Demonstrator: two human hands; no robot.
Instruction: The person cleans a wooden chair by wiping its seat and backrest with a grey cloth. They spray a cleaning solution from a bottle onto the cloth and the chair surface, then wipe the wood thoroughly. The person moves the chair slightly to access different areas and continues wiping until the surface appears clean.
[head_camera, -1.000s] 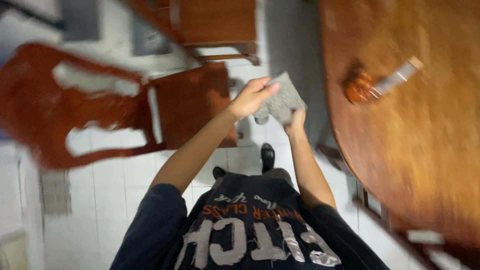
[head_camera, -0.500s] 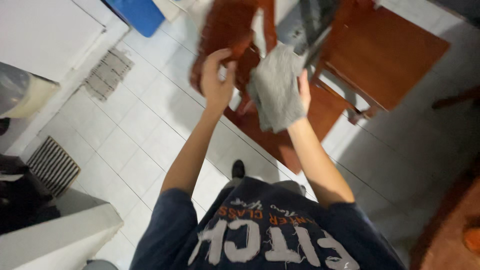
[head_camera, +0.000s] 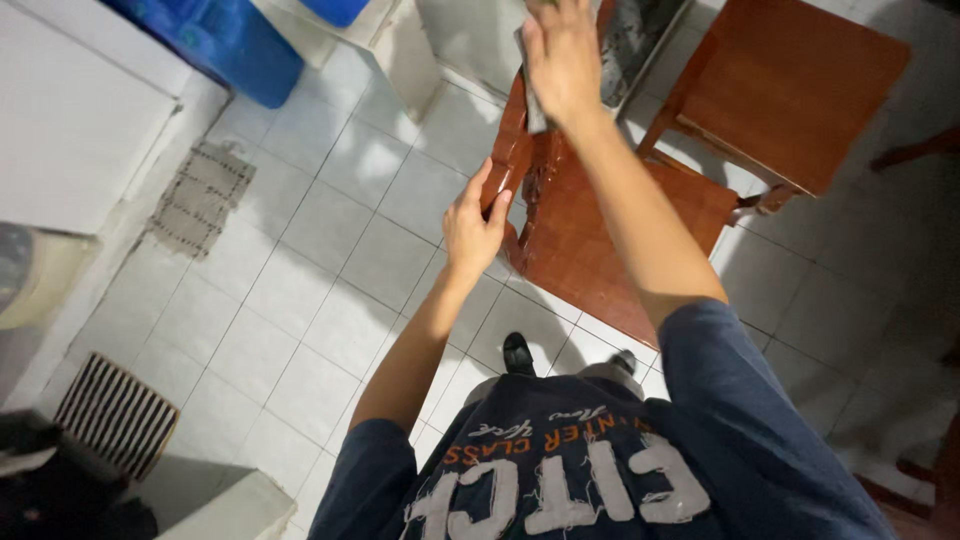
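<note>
Left hand: your left hand (head_camera: 474, 228) grips the edge of the chair (head_camera: 590, 230) back, fingers curled and closed on the wood, thumb up along it.
Right hand: your right hand (head_camera: 562, 58) is raised at the top of the chair back, arm stretched out over the seat. Fingers are together, pressed down on the cloth (head_camera: 531, 100).
Cloth: grey, mostly hidden under your right hand; a strip shows below the palm, lying against the chair back near the top edge of the view.
Chair: reddish-brown wood, seat toward you, standing on the tiled floor (head_camera: 310, 250).
Second chair: a matching wooden seat (head_camera: 800, 90) just beside the first, to the right.
Floor items: a blue bin (head_camera: 225, 40) upper left, a grey mat (head_camera: 200, 200) by the wall, a slatted grate (head_camera: 115, 410) lower left.
Feet: a dark shoe (head_camera: 517, 352) shows below the chair seat.
</note>
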